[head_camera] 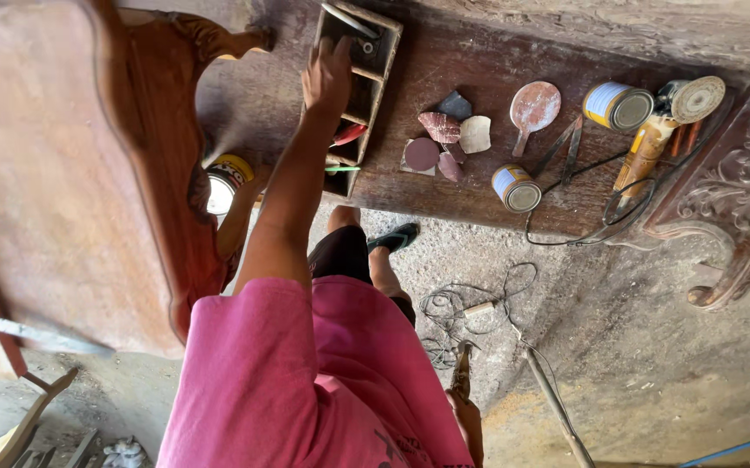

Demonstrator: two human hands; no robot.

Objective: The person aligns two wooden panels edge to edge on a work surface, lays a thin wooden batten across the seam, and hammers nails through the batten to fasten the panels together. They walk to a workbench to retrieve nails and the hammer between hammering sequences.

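One hand (326, 76) reaches to the wooden compartment box (377, 65) on the workbench (444, 61); its fingers are loosely spread and rest on the left wall of the box, with nothing gripped; which hand it is, I cannot tell for sure, since the view appears turned upside down; I take it as the right. The other hand is mostly hidden behind the carved wooden panel (80, 173), near a yellow can (226, 182), so its state I cannot tell. Sanding discs (441, 139), two tins (618, 106) and a grinder (652, 143) lie on the bench to the side.
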